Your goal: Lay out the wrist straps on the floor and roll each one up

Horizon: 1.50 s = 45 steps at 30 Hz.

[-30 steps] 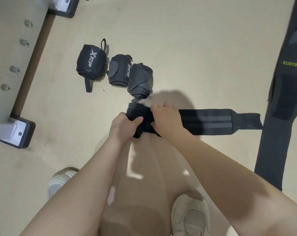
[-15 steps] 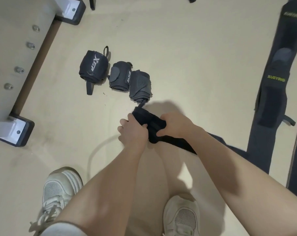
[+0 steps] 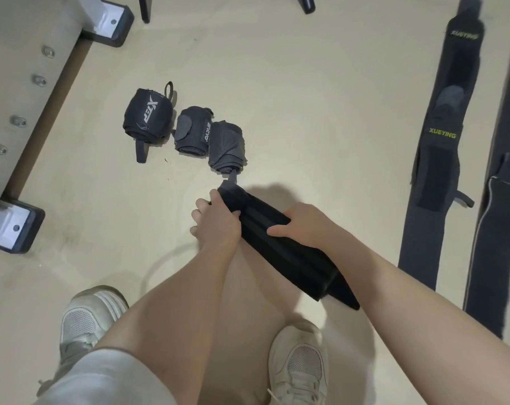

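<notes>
Three rolled wrist straps (image 3: pixel 186 133) already sit in a row on the floor (image 3: pixel 306 97), and a fourth, the black strap (image 3: pixel 280 252), is held above the floor between both hands. The left hand (image 3: pixel 216 220) has a closed grip on its upper end, fingers curled round the fabric; the right hand (image 3: pixel 303 226) grips it further down, thumb across the top. To roll it well, I would judge the left hand should keep the core tight while the right feeds the tail with even tension, edges aligned. It is wide, dark, faintly striped lengthwise, its loose end trailing toward the right forearm.
</notes>
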Motion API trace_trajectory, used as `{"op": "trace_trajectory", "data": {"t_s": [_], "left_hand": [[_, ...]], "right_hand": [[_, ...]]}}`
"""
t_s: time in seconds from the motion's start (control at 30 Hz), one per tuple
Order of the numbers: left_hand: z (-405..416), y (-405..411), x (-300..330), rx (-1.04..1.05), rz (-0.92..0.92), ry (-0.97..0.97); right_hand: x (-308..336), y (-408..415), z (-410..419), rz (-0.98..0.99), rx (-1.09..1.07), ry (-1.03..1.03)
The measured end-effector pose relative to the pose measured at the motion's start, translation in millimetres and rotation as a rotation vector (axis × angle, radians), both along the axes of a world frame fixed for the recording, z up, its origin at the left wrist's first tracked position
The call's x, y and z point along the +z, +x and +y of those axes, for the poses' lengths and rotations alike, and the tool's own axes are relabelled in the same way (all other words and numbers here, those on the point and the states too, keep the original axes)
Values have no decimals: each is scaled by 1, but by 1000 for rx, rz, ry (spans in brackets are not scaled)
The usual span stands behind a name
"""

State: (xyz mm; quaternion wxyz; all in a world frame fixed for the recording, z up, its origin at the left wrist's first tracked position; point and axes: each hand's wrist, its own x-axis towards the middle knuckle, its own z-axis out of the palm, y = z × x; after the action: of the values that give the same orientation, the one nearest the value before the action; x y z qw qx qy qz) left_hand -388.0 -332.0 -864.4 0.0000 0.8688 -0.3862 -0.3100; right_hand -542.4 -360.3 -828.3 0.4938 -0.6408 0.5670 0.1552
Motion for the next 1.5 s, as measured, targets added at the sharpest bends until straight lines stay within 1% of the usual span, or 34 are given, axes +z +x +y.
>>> {"op": "trace_trajectory", "data": {"t_s": [0.07, 0.13, 0.33, 0.37, 0.43, 0.47, 0.5, 0.53, 0.6, 0.67, 0.7, 0.73, 0.8, 0.87, 0.9, 1.03, 1.1, 1.17, 1.2, 1.23, 1.27, 1.33, 1.4, 1.43, 1.5], "left_hand": [[1, 1, 0, -30, -29, -14], [2, 2, 0, -76, -60, -25], [2, 1, -2, -102, -84, -34], [1, 1, -3, -103, -87, -39], [1, 1, -4, -106, -97, -52], [1, 1, -5, -106, -101, -56], [1, 2, -6, -104, -101, -57], [1, 2, -6, -98, -98, -57], [0, 3, -6, -82, -83, -55], [-2, 7, -5, -63, -60, -49], [-3, 9, -5, -52, -39, -39], [-5, 10, -4, -35, -10, -21], [-8, 11, -3, 36, 71, 11], [-10, 8, -5, 109, 129, 9], [-10, 6, -6, 110, 124, -4], [-1, -2, -10, 28, 42, -97], [3, -1, -12, 6, 36, -113], [7, 4, -15, -105, 40, -104], [10, 8, -15, -167, 74, -109], [13, 13, -17, -205, 146, -126], [16, 18, -16, -212, 256, -144], [21, 27, -14, -147, 519, -170], [22, 34, -8, -20, 728, -185], [21, 37, -6, 14, 766, -179], [16, 39, -3, -5, 753, -176]], "right_hand": [[-1, -10, 6, -42, -48, 88], [-6, -17, 15, -21, -82, 120], [-32, -22, 21, 300, -115, 57], [-32, -21, 24, 367, -96, -13], [-32, -17, 31, 469, 26, -295], [-33, -15, 34, 439, 75, -425], [-35, -12, 35, 352, 101, -502], [-36, -6, 35, 232, 114, -526], [-34, 10, 32, 15, 172, -496], [-32, 35, 28, -123, 177, -446], [-30, 47, 27, -187, 97, -389], [-27, 58, 26, -237, -27, -334], [-24, 71, 20, -239, -223, -299], [-26, 75, 14, -177, -295, -297], [-28, 74, 12, -167, -315, -295], [-31, 76, 2, -168, -545, -193], [-32, 81, 0, -121, -570, -171], [-33, 84, -1, -132, -652, -127], [-34, 83, -2, -155, -706, -96], [-35, 81, -3, -178, -745, -63], [-35, 77, -5, -191, -764, -31], [-34, 67, -8, -198, -760, 13], [-31, 58, -11, -172, -736, 4], [-31, 55, -11, -158, -731, -10], [-31, 47, -8, -155, -742, -8]]}}
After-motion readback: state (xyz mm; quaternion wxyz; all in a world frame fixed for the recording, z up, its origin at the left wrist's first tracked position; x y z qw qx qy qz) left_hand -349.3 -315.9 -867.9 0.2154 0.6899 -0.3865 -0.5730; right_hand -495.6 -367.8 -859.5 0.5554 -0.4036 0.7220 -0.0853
